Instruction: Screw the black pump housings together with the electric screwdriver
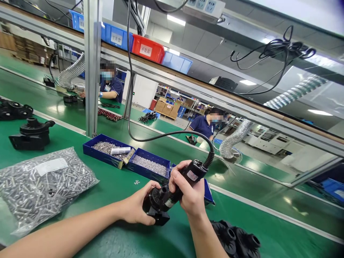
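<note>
My left hand (139,204) is wrapped round a black plastic pump housing (158,202) just above the green bench. In my right hand (192,190) is a black corded electric screwdriver (192,173), tilted so its front end points down and left at the housing. Its tip is hidden behind my fingers and the housing, so I cannot tell whether it touches a screw. A black cable (172,133) runs from the tool's rear up to the rack. Close to my left hand, a few small nuts or washers (137,182) lie loose on the bench.
Blue trays (149,165) of small metal parts stand behind my hands. A clear bag of screws (45,186) and a black pump housing (33,133) lie left; more black housings (236,238) sit lower right. A metal post (92,71) rises behind. Two people work across the line.
</note>
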